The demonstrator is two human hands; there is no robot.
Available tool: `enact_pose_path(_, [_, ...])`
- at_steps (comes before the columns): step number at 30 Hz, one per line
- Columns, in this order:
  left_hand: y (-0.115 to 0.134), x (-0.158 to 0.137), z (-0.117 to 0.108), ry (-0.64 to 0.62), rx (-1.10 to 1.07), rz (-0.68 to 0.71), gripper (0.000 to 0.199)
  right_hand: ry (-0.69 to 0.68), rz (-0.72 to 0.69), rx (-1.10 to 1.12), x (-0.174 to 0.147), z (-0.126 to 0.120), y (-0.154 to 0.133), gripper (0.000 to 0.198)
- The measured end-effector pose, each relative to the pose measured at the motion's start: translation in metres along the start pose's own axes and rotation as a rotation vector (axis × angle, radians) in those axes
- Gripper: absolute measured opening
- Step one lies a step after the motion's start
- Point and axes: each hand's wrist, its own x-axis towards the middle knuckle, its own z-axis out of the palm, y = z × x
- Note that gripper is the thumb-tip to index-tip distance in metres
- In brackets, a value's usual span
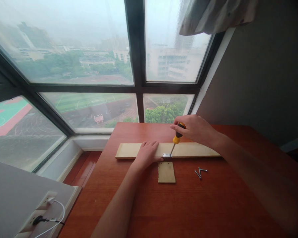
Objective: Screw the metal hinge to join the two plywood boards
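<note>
Screwdriver (176, 138) gripped in right hand (196, 130) fingers (175, 127), tip on bracket (167, 155).

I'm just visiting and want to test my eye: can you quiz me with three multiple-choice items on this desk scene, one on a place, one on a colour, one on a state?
1. Where do the loose screws lie?
A. on the long board
B. on the table, right of the small board
C. on the windowsill

2. What colours is the screwdriver handle?
A. yellow and black
B. all red
C. blue and white

3. What is the left hand doing?
A. holding a screw
B. hanging off the table
C. pressing flat on the long board

Answers:
1 B: they rest on bare table beside the small board.
2 A: yellow and black show under the right hand.
3 C: its palm lies on the long board.
</note>
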Motion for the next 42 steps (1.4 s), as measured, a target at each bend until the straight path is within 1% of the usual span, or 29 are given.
enact_pose_path(3, [0.0,0.0,0.0,-0.001,0.008,0.0,0.067,0.007,-0.045,0.045,0.0,0.0,0.003,0.02])
enact_pose_path(4, [0.0,0.0,0.0,-0.002,0.01,-0.001,0.068,-0.004,-0.074,0.077,0.0,0.0,0.003,0.02])
enact_pose_path(6, [0.001,0.0,-0.001,-0.005,0.008,-0.004,0.068,-0.052,-0.133,0.151,-0.002,-0.001,0.004,0.025])
enact_pose_path(8, [0.001,0.0,-0.001,-0.011,0.002,-0.008,0.067,-0.083,-0.145,0.17,-0.003,-0.002,0.004,0.025])
enact_pose_path(9, [0.001,0.0,-0.002,-0.013,-0.001,-0.009,0.067,-0.076,-0.123,0.137,-0.004,-0.002,0.003,0.024])
enact_pose_path(11, [0.001,0.0,-0.002,-0.016,-0.006,-0.012,0.066,-0.031,-0.037,-0.004,-0.004,-0.002,0.001,0.025])
enact_pose_path(13, [0.002,0.0,-0.003,-0.014,-0.009,-0.01,0.066,0.004,0.055,-0.169,-0.003,0.0,-0.001,0.035])
enact_pose_path(15, [0.002,0.0,-0.003,-0.018,-0.01,-0.01,0.067,0.005,0.101,-0.265,-0.002,0.001,-0.002,0.041])
enact_pose_path(16, [0.002,0.0,-0.004,-0.021,-0.01,-0.013,0.067,-0.002,0.099,-0.271,-0.001,0.001,-0.001,0.039])
enact_pose_path(18, [0.003,0.0,-0.003,-0.023,-0.009,-0.022,0.067,-0.022,0.047,-0.196,0.001,0.0,0.001,0.031])
enact_pose_path(20, [0.003,0.0,-0.003,-0.018,-0.006,-0.021,0.067,-0.062,-0.048,-0.044,0.002,-0.002,0.004,0.026])
enact_pose_path(22, [0.003,0.0,-0.002,-0.014,-0.001,-0.015,0.067,-0.115,-0.131,0.088,0.002,-0.004,0.006,0.033])
enact_pose_path(23, [0.002,0.0,-0.002,-0.013,0.001,-0.012,0.068,-0.133,-0.147,0.115,0.001,-0.005,0.007,0.036])
enact_pose_path(25, [0.002,0.0,-0.001,-0.01,0.003,-0.01,0.068,-0.119,-0.112,0.067,0.0,-0.005,0.005,0.036])
enact_pose_path(27, [0.002,-0.001,-0.001,-0.01,0.001,-0.011,0.068,-0.06,-0.02,-0.076,-0.001,-0.004,0.001,0.033])
enact_pose_path(29, [0.001,-0.001,-0.001,-0.013,-0.001,-0.011,0.069,-0.013,0.066,-0.226,-0.001,-0.003,-0.003,0.038])
enact_pose_path(31, [0.001,-0.001,-0.001,-0.013,-0.002,-0.011,0.07,-0.005,0.108,-0.309,-0.001,-0.002,-0.005,0.042])
enact_pose_path(32, [0.001,-0.001,-0.001,-0.012,-0.002,-0.012,0.07,-0.006,0.112,-0.315,0.0,-0.002,-0.005,0.041])
enact_pose_path(34, [0.001,-0.001,-0.001,-0.012,-0.004,-0.012,0.069,-0.019,0.08,-0.252,0.001,-0.003,-0.003,0.034])
enact_pose_path(36, [0.001,-0.001,-0.001,-0.015,-0.007,-0.014,0.069,-0.061,0.006,-0.111,0.001,-0.005,0.002,0.03])
enact_pose_path(39, [0.001,-0.001,-0.002,-0.019,-0.01,-0.019,0.07,-0.18,-0.107,0.117,0.001,-0.009,0.007,0.042])
enact_pose_path(40, [0.002,-0.001,-0.002,-0.022,-0.011,-0.022,0.07,-0.204,-0.122,0.156,0.001,-0.01,0.007,0.041])
enact_pose_path(42, [0.002,-0.001,-0.002,-0.029,-0.015,-0.025,0.069,-0.176,-0.086,0.121,0.0,-0.009,0.006,0.034])
